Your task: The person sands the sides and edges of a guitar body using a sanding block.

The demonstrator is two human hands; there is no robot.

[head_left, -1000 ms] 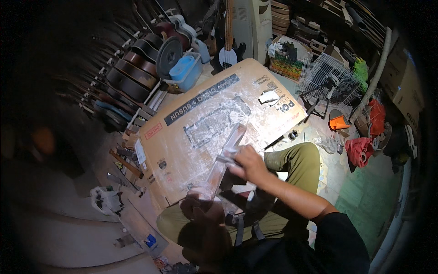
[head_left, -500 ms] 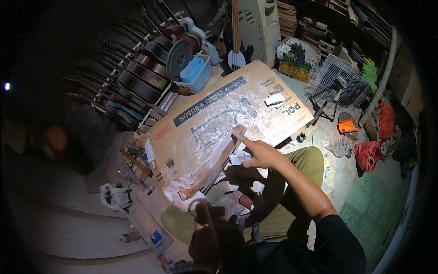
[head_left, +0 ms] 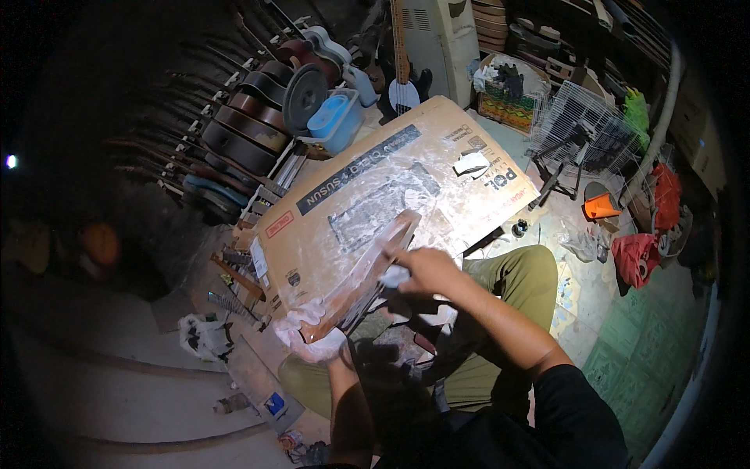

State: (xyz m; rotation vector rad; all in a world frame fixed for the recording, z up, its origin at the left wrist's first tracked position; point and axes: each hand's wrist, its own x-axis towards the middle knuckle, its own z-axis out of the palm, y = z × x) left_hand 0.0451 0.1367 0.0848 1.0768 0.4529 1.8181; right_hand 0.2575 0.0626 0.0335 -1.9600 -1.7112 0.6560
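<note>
A long reddish-brown wooden piece (head_left: 359, 285), dusted with pale powder, slants over the near edge of a cardboard sheet (head_left: 312, 238). Its near end is gripped by my left hand (head_left: 311, 332), which wears a whitish, dusty glove. My bare right hand (head_left: 428, 273) is closed at the wood's right side, about midway up, with its fingertips by the edge. A small whitish folded sheet (head_left: 394, 276) shows under those fingers; its exact kind is unclear. White powder streaks the cardboard around the wood's far end.
Guitars (head_left: 246, 129) hang in a row at the back left, beside a blue tub (head_left: 332, 121). A crumpled white scrap (head_left: 471, 164) lies on the cardboard. Rightward stand a wire cage (head_left: 582, 117), a black stand (head_left: 562, 168) and an orange container (head_left: 601, 206). Tools, including a hammer (head_left: 238, 275), lie left.
My right hand has drawn back from the wood's far end toward me, its fingers curling in. The wood's far end looks tilted up more, and my left hand keeps its hold.
</note>
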